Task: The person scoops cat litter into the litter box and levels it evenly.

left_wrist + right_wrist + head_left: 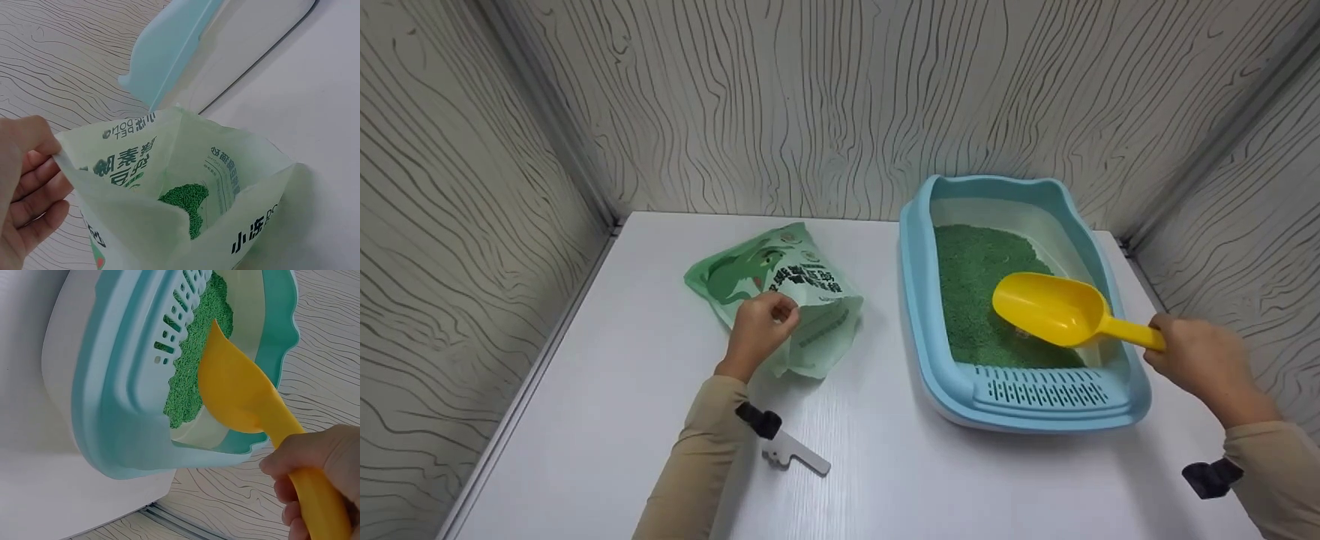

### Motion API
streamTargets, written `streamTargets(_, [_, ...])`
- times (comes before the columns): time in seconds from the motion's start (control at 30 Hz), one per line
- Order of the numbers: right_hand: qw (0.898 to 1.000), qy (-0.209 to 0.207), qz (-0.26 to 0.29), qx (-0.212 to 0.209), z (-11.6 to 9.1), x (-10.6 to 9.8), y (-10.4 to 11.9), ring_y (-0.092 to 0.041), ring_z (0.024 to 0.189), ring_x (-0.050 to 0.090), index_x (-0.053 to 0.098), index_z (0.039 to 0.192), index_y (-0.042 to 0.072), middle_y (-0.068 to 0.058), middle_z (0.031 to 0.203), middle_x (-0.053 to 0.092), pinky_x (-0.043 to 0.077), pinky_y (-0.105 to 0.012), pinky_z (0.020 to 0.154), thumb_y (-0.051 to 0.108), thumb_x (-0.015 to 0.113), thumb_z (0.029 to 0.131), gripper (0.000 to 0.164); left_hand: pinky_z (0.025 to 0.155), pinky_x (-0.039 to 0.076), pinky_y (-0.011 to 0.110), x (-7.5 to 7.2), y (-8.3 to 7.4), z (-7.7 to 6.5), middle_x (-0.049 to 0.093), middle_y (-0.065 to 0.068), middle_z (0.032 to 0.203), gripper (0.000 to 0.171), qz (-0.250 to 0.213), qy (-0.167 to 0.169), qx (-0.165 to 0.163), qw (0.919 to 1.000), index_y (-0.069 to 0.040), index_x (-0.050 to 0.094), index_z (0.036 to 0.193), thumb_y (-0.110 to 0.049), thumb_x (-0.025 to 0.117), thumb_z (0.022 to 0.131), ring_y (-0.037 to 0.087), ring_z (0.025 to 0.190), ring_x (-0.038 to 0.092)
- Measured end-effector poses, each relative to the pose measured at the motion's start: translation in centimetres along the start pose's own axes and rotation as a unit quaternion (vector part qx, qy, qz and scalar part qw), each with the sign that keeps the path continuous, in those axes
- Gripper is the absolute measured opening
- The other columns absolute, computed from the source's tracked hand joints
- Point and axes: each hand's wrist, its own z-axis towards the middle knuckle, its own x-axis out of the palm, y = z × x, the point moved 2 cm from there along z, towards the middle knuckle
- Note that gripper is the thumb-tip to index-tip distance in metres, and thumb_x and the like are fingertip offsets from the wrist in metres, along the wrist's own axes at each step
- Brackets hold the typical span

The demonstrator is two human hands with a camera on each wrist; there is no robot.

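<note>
My right hand (1207, 360) grips the handle of a yellow scoop (1050, 309), whose bowl is over the litter box and looks bare inside. Green pellet litter (979, 262) covers much of the floor of the blue-rimmed litter box (919, 315). With thumb and fingers my left hand (761, 326) pinches the edge of the opening of a pale green litter bag (829, 330). In the left wrist view the bag's mouth gapes, and some green pellets (188, 202) show inside. The right wrist view has the scoop (230, 382) tilted above the litter (197, 360).
A small grey-white plastic tool (802, 452) lies on the white table (885, 480) near my left forearm, partly hidden by the wrist camera. Patterned panels (780, 105) stand behind the table and on both sides. The box's slotted step (1042, 386) faces me.
</note>
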Motion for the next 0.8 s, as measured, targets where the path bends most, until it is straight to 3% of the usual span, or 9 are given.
streamTargets(0.53, [0.997,0.036,0.065,0.017,0.4,-0.5,1.0,-0.02,0.055,0.045,0.059,0.102,-0.014,-0.022,0.072,0.062,0.037,-0.027,0.046,0.01,0.065,0.08,0.033,0.061,0.056,0.027,0.0,0.0,0.1,0.07,0.011,0.073,0.004,-0.006,-0.003,-0.004,1.0,-0.002,0.068,0.078,-0.001,0.066,0.08,0.018,0.065,0.067])
streamTargets(0.8, [0.997,0.016,0.081,-0.005,0.7,-1.1,2.4,-0.018,0.055,0.044,0.061,0.102,-0.012,-0.019,0.071,0.062,0.034,-0.025,0.048,0.01,0.065,0.08,0.032,0.061,0.056,0.027,0.1,0.1,0.1,0.07,0.011,0.073,0.004,-0.006,-0.002,-0.009,0.9999,-0.003,0.069,0.078,-0.001,0.066,0.081,0.018,0.065,0.067])
